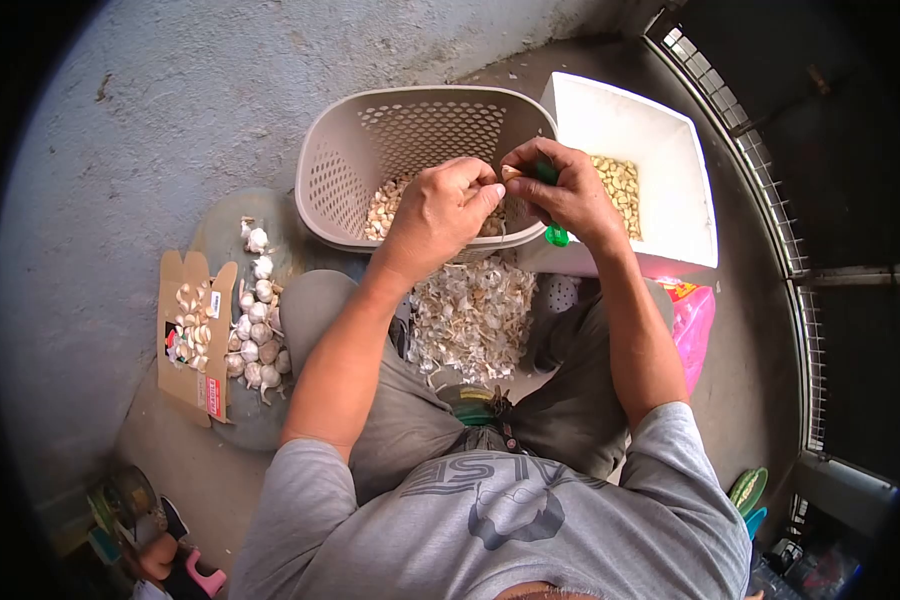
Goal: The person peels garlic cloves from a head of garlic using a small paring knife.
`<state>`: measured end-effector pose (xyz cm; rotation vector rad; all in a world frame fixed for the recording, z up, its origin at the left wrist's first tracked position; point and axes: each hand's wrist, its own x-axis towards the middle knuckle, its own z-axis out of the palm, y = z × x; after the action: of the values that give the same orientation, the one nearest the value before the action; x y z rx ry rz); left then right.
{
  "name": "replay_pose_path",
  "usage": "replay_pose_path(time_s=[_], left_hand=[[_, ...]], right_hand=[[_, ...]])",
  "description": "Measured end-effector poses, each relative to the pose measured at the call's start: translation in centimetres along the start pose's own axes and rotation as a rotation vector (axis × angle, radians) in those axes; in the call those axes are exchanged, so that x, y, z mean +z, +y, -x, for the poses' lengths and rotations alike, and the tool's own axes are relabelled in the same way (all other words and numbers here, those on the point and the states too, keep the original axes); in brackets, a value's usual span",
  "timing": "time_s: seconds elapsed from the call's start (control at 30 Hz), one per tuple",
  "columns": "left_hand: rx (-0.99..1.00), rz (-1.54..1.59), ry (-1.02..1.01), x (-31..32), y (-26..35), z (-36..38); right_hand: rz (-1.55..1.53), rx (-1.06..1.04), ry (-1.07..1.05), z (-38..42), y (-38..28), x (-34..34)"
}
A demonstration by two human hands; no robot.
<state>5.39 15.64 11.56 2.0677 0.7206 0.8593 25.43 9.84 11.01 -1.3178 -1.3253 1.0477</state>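
Note:
Over the near rim of a beige perforated basket (322, 150), my two hands meet. My right hand (568, 195) holds a garlic clove (511, 173) between thumb and finger, with a green-handled tool (556, 235) also in its grip. The thumb and fingers of my left hand (448, 208) are pinched together beside the clove; whatever they hold is too small to name. Garlic cloves (382, 208) lie in the basket. Peeled cloves (618, 190) fill part of a white foam box (685, 170) at the right.
Garlic skins (473, 315) are heaped between the legs. Whole garlic bulbs (260, 335) and a cardboard box (215, 385) with cloves are at the left. A pink bag (692, 325) lies by the right knee. A wire-mesh gate (795, 250) stands at the right, a wall (190, 100) at the left.

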Motion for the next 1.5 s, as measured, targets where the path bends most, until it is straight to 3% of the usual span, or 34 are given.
replay_pose_path(time_s=[0.13,0.23,0.43,0.67,0.97,1.23,1.43,1.5], left_hand=[[0.011,0.029,0.003,-0.1,-0.4,-0.3],[0.023,-0.007,-0.010,0.3,-0.8,-0.2],[0.077,0.012,0.071,0.5,-0.6,-0.1],[0.097,-0.015,0.095,0.8,-0.5,-0.1],[-0.178,0.200,0.024,0.6,-1.0,-0.2],[-0.182,0.287,0.114,1.7,-1.5,-0.2],[-0.210,0.233,0.111,1.4,-1.0,-0.2],[-0.206,0.197,0.126,1.4,-1.1,-0.3]], right_hand=[[0.005,-0.066,0.046,-0.1,0.7,0.1],[0.160,-0.249,0.096,-0.4,1.5,0.3],[-0.214,0.058,0.055,0.3,-0.6,0.2],[-0.360,0.026,0.034,0.1,0.6,0.8],[-0.362,0.021,0.026,0.0,0.6,1.3],[-0.361,0.063,0.099,0.1,0.3,2.3],[-0.661,0.142,0.084,-0.3,1.4,1.7],[-0.603,0.128,0.098,-0.4,1.6,1.9]])
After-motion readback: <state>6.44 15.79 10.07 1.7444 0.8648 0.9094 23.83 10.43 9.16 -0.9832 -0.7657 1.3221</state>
